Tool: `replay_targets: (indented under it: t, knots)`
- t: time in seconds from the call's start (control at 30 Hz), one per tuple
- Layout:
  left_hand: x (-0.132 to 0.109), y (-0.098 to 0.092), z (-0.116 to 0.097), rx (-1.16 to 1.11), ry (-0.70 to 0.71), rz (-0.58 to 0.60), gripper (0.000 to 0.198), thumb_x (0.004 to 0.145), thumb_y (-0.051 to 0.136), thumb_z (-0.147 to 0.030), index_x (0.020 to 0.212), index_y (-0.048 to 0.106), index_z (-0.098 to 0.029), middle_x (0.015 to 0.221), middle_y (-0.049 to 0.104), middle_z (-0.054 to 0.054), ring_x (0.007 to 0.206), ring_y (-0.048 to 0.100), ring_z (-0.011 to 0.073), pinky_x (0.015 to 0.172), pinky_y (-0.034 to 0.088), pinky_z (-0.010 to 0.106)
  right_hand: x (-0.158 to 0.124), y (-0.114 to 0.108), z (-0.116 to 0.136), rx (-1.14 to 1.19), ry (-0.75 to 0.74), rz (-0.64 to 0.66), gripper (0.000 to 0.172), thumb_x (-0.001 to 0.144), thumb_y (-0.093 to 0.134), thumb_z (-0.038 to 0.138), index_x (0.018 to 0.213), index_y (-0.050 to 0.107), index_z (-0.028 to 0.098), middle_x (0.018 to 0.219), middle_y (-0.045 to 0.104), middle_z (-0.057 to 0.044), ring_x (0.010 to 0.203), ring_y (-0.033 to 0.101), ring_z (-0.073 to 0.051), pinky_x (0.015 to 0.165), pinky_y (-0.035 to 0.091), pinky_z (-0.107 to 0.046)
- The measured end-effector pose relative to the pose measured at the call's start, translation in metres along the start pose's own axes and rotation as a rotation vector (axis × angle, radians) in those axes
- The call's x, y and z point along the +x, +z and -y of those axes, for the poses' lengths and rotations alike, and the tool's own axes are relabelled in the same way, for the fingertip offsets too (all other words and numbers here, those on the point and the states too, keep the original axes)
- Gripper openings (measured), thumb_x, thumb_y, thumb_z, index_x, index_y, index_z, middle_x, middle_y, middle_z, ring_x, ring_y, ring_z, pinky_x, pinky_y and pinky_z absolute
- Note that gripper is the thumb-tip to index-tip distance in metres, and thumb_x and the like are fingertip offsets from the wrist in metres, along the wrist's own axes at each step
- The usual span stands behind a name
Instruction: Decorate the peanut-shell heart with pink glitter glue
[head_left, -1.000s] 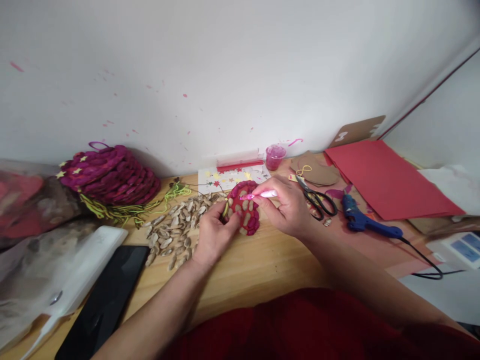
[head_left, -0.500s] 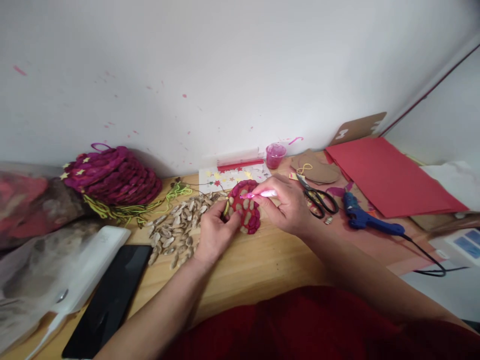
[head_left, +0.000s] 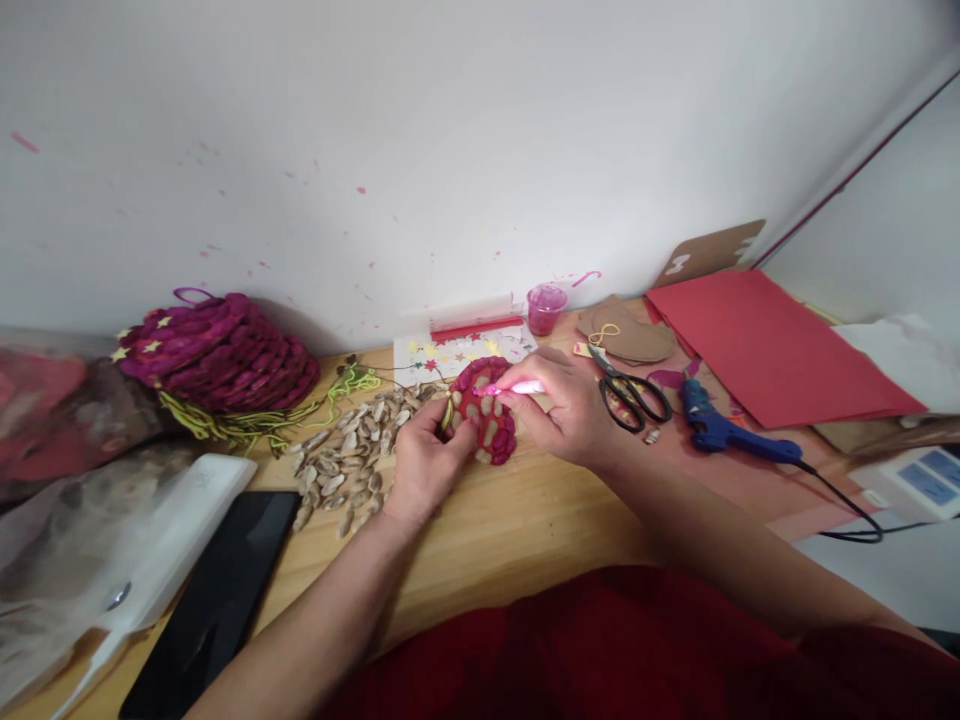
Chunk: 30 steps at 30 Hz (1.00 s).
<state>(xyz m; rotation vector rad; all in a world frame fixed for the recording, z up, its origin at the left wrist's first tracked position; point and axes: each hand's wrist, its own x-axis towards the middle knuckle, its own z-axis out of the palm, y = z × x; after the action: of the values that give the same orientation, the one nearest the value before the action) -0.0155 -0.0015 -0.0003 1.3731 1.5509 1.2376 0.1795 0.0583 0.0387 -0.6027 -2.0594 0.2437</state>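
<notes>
Pinched at its left edge by my left hand (head_left: 427,455) is a round red craft piece (head_left: 504,440). Peanut shells cover its face, plain tan in the middle and painted magenta round the rim. A small yellow tassel (head_left: 448,414) hangs by my left fingers. My right hand (head_left: 566,408) grips a paintbrush (head_left: 529,386) with a white handle and pink-stained front end. The brush tip is over the upper part of the piece; whether it touches a shell I cannot tell. Loose peanut shells (head_left: 349,445) lie left of my left hand.
At the left stand a stack of magenta shell pieces (head_left: 240,355), a white power bank (head_left: 176,530) and a black phone (head_left: 214,600). A pink paint cup (head_left: 546,310) is by the wall. Rightward lie scissors (head_left: 634,395), a blue glue gun (head_left: 727,435) and red sheets (head_left: 772,345).
The brush tip has shifted slightly over the craft piece. The whole view has drifted a little, so things appear slightly further left. Both hands keep their holds.
</notes>
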Motion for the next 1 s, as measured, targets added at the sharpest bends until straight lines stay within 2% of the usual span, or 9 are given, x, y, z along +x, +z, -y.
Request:
replay_targets:
  t: [0.13, 0.47, 0.63, 1.0]
  knots:
    - [0.000, 0.000, -0.001, -0.011, -0.002, 0.016, 0.022, 0.083, 0.072, -0.041, 0.079, 0.067, -0.020, 0.071, 0.060, 0.000, 0.065, 0.047, 0.0153, 0.059, 0.039, 0.026, 0.000, 0.001, 0.000, -0.011, 0.011, 0.006, 0.006, 0.100, 0.065, 0.024, 0.095, 0.067, 0.026, 0.084, 0.078, -0.001, 0.080, 0.068, -0.020, 0.078, 0.054, -0.038]
    - [-0.001, 0.002, 0.002, 0.010, 0.055, -0.001, 0.021, 0.084, 0.073, -0.038, 0.074, 0.064, -0.021, 0.072, 0.059, -0.001, 0.064, 0.047, 0.0145, 0.059, 0.040, 0.025, 0.002, -0.005, -0.002, 0.006, 0.011, -0.096, 0.004, 0.100, 0.066, 0.021, 0.097, 0.068, 0.022, 0.086, 0.077, -0.003, 0.082, 0.069, -0.019, 0.078, 0.054, -0.034]
    - [-0.001, 0.001, 0.001, 0.028, 0.098, -0.005, 0.023, 0.083, 0.072, -0.038, 0.071, 0.061, -0.022, 0.074, 0.060, 0.001, 0.068, 0.049, 0.0156, 0.062, 0.041, 0.026, 0.002, -0.006, 0.001, 0.026, -0.005, -0.062, 0.004, 0.098, 0.069, 0.019, 0.096, 0.068, 0.023, 0.085, 0.077, -0.002, 0.080, 0.069, -0.018, 0.080, 0.053, -0.034]
    - [-0.002, 0.001, -0.002, 0.072, 0.193, 0.001, 0.025, 0.086, 0.068, -0.033, 0.068, 0.056, -0.022, 0.071, 0.053, -0.001, 0.068, 0.046, 0.0156, 0.063, 0.038, 0.028, 0.005, -0.010, 0.005, 0.011, -0.001, -0.097, 0.006, 0.098, 0.067, 0.019, 0.094, 0.067, 0.023, 0.084, 0.076, -0.001, 0.079, 0.068, -0.018, 0.077, 0.052, -0.034]
